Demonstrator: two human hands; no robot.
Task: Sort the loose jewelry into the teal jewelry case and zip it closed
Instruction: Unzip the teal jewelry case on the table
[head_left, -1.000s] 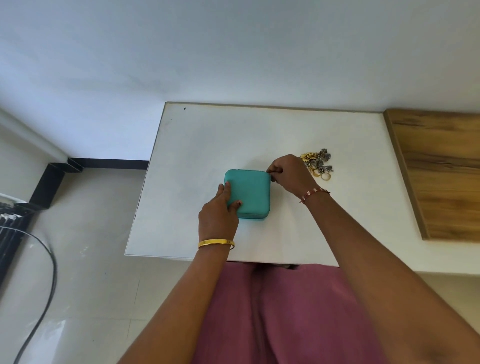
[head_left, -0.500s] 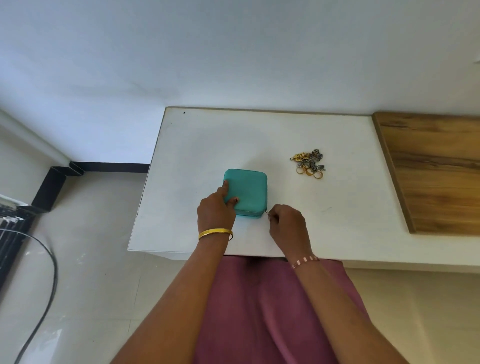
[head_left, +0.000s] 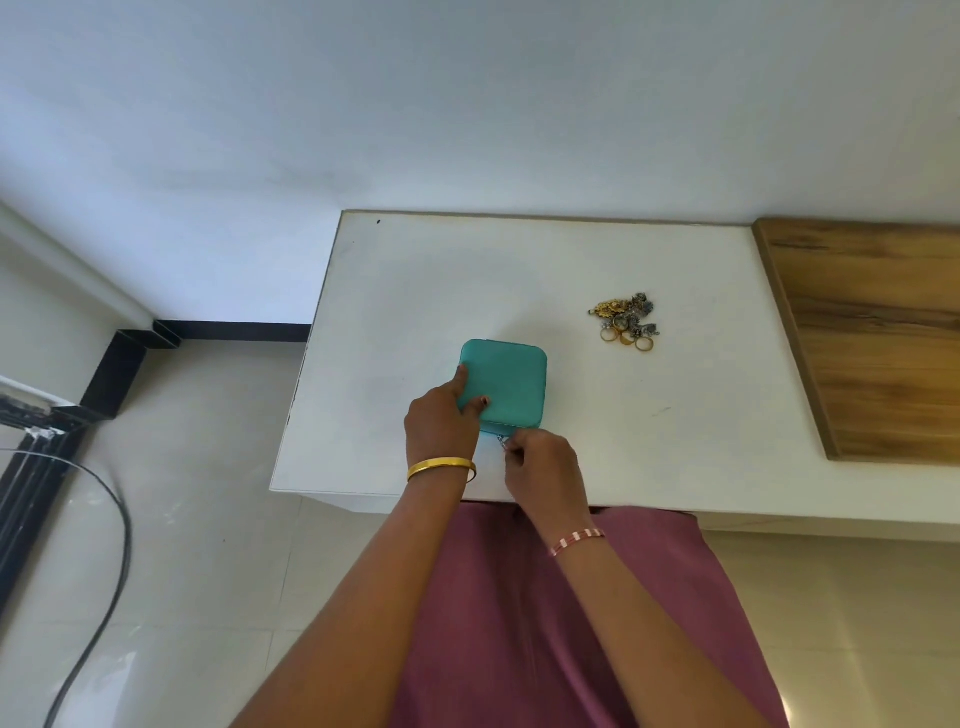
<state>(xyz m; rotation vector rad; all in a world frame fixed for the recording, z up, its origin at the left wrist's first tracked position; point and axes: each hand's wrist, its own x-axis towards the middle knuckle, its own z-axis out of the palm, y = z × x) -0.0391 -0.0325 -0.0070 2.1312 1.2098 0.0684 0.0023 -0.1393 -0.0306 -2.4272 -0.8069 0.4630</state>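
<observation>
The teal jewelry case (head_left: 511, 382) lies flat on the white table (head_left: 597, 447), lid down. My left hand (head_left: 441, 423) rests on its near left corner, thumb and a finger lying on the lid. My right hand (head_left: 543, 465) pinches the small metal zipper pull (head_left: 502, 441) at the case's near edge. A pile of loose jewelry (head_left: 626, 320), gold rings and silver and gold pieces, lies to the right of the case, well apart from both hands.
A wooden surface (head_left: 878, 332) adjoins the table on the right. A white wall stands behind the table. To the left lie pale floor tiles, a black cable (head_left: 111, 525) and a black frame. My maroon garment fills the bottom.
My right hand has run the zipper pull from the case's far right corner down its right side and leftwards along the near edge. My left hand has stayed on the case.
</observation>
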